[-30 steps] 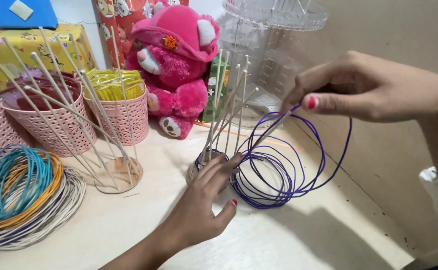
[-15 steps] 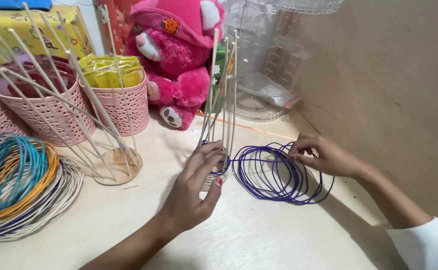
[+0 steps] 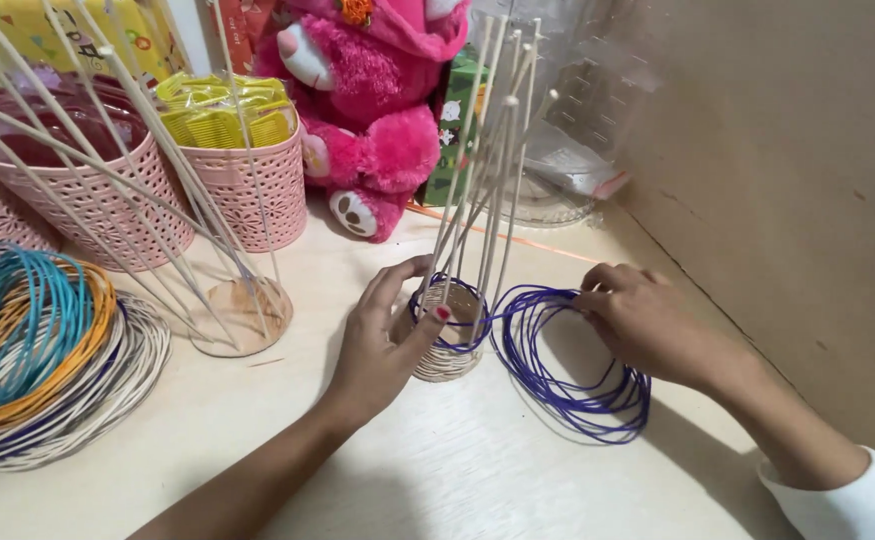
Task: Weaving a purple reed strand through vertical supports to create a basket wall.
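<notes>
While the left hand [image 3: 382,345] is cupping the small woven basket base [image 3: 444,340] at table centre, thumb and fingers are pressing its rim, so the grip is grasping the base. Right hand [image 3: 642,320] at 3 o'clock of the base is pinching the purple cord [image 3: 567,380], grip clenched on a strand; the rest of the coil is lying flat on the table [image 3: 517,480] just beside the base, one strand running around the base's top. Upright white stakes [image 3: 492,170] are rising from the base and leaning together.

Risk, as I judge it: pulling the cord too hard could be tipping the light base or bending stakes inward; loose loops could be tangling or snagging on a stake tip; the left thumb slipping could let the weave spring loose.

At 9 o'clock, a second stake frame on a wooden disc [image 3: 242,315] is standing, and coiled cords in teal, orange and white [image 3: 42,350] are lying at far left. Pink perforated baskets [image 3: 247,180] at 11 o'clock are holding yellow plastic packets [image 3: 222,110]. Pink plush bear [image 3: 377,110] is sitting at 12 o'clock, with a green upright box [image 3: 457,120] behind it; printing too small to tell. Yellow patterned box [image 3: 17,40] is sitting at top left.
</notes>
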